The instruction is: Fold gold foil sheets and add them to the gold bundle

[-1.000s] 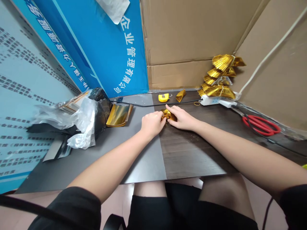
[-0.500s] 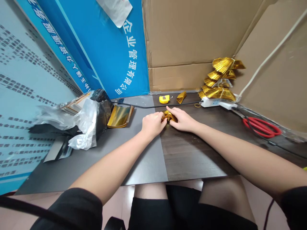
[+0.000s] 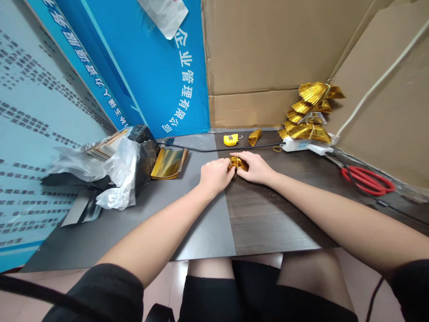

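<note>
Between my two hands on the dark wood-grain desktop is a small piece of folded gold foil paper (image 3: 238,163), with what looks like a band round its middle. My left hand (image 3: 216,174) is closed on its left end, thumb and fingers pinching. My right hand (image 3: 253,167) grips the right end, the thumb at the near side and the fingers bent over the far side. Both hands hide the ends of the foil. Left of them lies a stack of flat gold foil sheets (image 3: 168,163).
Behind my hands are a yellow tape measure (image 3: 231,140), a folded gold piece (image 3: 254,137) and a black cable. At right stand piled gold foil fans (image 3: 313,112), a white power strip (image 3: 295,143) and red-handled scissors (image 3: 368,180). Crumpled plastic bags (image 3: 122,170) lie at left.
My right fingers have come down lower over the far side of the gold foil. Both hands keep hold of it at the same spot; the view has shifted slightly.
</note>
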Action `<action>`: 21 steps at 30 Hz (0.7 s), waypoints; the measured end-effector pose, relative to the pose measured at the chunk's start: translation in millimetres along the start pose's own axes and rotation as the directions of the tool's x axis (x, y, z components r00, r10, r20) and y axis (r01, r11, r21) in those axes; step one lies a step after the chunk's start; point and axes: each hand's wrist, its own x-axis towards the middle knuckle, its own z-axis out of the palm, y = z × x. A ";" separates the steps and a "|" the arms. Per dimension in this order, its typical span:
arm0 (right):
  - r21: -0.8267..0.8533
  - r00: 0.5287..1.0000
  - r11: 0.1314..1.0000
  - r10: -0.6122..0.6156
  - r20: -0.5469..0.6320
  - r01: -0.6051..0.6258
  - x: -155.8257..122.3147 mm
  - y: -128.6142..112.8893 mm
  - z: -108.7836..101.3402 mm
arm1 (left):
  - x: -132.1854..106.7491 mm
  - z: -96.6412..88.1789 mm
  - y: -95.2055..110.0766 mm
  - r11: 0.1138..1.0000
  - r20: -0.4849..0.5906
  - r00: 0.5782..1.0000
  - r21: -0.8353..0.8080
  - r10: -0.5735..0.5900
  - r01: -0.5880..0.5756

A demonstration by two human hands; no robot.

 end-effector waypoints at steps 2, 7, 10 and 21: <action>0.007 1.000 1.000 -0.011 -0.009 0.011 0.3 1.2 0.6 | -0.3 -0.4 0.2 1.000 0.003 1.000 0.007 -0.002 0.002; 0.021 0.999 0.999 -0.048 -0.024 0.048 0.6 5.5 1.0 | -1.4 -1.6 0.9 0.999 0.008 1.000 0.035 -0.008 0.008; 0.021 0.997 0.997 -0.072 -0.018 0.072 0.8 7.3 0.0 | -2.3 -2.2 1.5 0.998 0.013 1.000 0.069 -0.009 0.008; 0.024 0.995 0.994 -0.104 -0.007 0.104 1.0 11.2 -0.1 | -2.8 -2.2 0.3 0.995 0.009 1.000 0.099 -0.016 0.015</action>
